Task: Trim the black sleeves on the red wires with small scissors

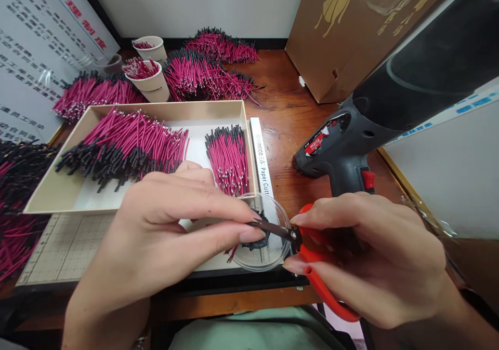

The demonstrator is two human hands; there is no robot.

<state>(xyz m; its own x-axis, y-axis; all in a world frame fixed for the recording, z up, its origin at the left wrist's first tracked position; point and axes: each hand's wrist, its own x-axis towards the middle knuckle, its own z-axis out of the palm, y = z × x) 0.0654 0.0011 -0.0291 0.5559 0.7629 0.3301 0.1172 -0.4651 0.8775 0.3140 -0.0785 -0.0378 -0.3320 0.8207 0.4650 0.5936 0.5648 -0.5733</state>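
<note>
My right hand [374,256] grips red-handled scissors [322,287], with its thumb and fingers around the handles. Their narrow dark blades [276,229] point left and reach the fingertips of my left hand [175,230]. That hand is closed in a pinch, thumb against index finger, with a dark tip between them. A magenta wire end [233,254] pokes out below the thumb; most of the wire is hidden by the hand. Under the blades sits a round clear plastic dish [283,254] with small black pieces in it.
A shallow cardboard tray [169,110] holds magenta wires with black ends [128,142] and a second bundle [228,158]. Behind stand paper cups [154,85] and wire piles [202,75]. A black heat gun [351,142] rises at right, before a brown box [323,38].
</note>
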